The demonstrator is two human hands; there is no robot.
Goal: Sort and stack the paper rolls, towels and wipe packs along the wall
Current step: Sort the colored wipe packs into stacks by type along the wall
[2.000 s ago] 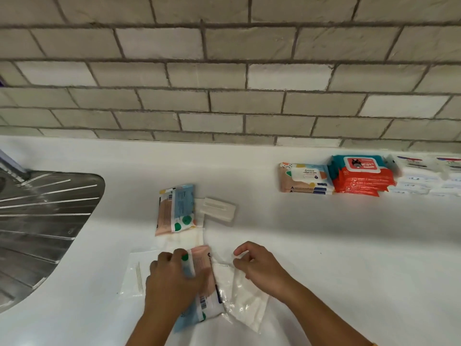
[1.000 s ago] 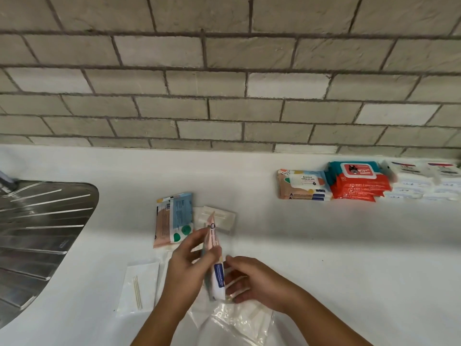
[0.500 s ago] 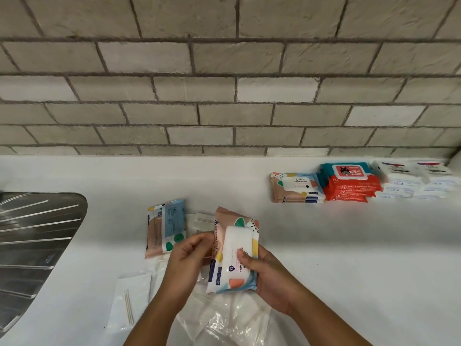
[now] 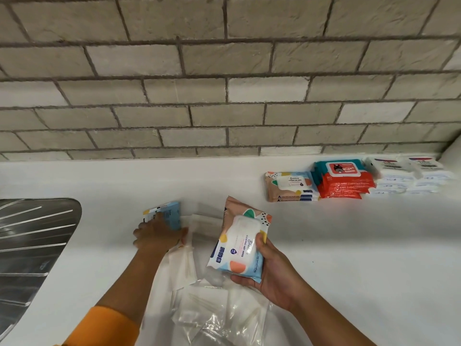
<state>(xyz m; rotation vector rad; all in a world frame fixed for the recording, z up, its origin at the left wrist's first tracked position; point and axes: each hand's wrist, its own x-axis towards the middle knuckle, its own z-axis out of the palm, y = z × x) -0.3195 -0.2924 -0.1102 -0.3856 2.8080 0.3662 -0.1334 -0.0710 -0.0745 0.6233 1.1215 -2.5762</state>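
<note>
Lying nearest, crumpled clear bags point(image 4: 212, 318) have contents I cannot make out; above them the right hand point(image 4: 274, 278) wraps one wipe pack point(image 4: 239, 245), lifted off the counter point(image 4: 349, 245). The left hand point(image 4: 157, 237), on that pack half a second ago, now grips a second pack point(image 4: 171, 216) on the counter. Four stacks line the wall: patterned packs point(image 4: 290, 186), red packs point(image 4: 344, 182) and two piles of white packs point(image 4: 409, 176).

Front pack point(image 4: 239, 245): "CLEANING WET WIPES", "80" badge; script brand illeg.
Red pack point(image 4: 343, 181), by wall: "Wipes", "80"; "BABY" on side.
Tan pack point(image 4: 290, 186): script brand, too small.
White packs point(image 4: 404, 176), blue pack point(image 4: 172, 216): print unreadable.
</note>
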